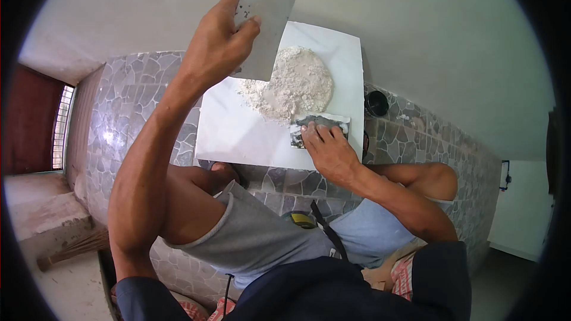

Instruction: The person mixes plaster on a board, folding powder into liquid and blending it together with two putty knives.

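Observation:
My left hand is closed around one edge of a flat grey rectangular plate, raised over the far left part of a white board. Dark chips mark the plate's upper left edge. Beneath it, a mound of white lumpy powder is heaped on the board, partly hidden by the plate. At the mound's near right edge, my right hand grips a smaller rectangular plate, dark and smeared with white. This one rests low, touching or just above the board; which cannot be told.
A black round container stands right of the board on the stone-patterned floor. My bent legs flank the board's near side. A yellow and black object lies between them. A pale wall rises behind, and a broom lies lower left.

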A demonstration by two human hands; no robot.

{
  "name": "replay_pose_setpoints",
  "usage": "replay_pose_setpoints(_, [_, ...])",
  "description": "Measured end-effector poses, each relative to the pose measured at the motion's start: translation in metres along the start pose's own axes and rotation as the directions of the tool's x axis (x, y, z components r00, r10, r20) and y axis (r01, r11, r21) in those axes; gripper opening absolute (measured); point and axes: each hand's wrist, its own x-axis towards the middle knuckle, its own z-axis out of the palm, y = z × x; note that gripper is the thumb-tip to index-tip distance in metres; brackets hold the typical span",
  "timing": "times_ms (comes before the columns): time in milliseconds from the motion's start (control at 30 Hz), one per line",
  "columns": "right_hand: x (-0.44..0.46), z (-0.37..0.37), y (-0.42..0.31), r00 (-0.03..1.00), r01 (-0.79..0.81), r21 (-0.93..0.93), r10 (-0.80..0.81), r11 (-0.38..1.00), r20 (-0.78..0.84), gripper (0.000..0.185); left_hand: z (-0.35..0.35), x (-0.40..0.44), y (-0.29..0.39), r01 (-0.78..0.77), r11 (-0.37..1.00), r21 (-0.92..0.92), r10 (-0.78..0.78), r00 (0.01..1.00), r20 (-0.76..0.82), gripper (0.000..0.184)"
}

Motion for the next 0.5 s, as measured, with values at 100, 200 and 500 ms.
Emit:
replay_pose_setpoints(100, [-0.002,-0.001,0.004,1.000,0.015,0.049,-0.015,0.999,-0.004,0.048,-0.002,0.000,-0.001,0.037,0.999,-0.033,-0.035,0.999,0.033,0.041])
replay_pose_setpoints(200, [-0.003,-0.019,0.021,0.999,0.008,0.204,-0.014,0.979,0.030,0.042,-0.004,-0.002,-0.001,-0.011,0.999,0.038,0.010,1.000,0.024,0.041])
replay_pose_setpoints(500, [0.030,-0.035,0.009,0.999,-0.051,0.146,0.053,0.988,-0.011,0.030,-0.004,-0.006,0.006,0.049,0.999,-0.014,-0.049,0.998,0.033,0.041])
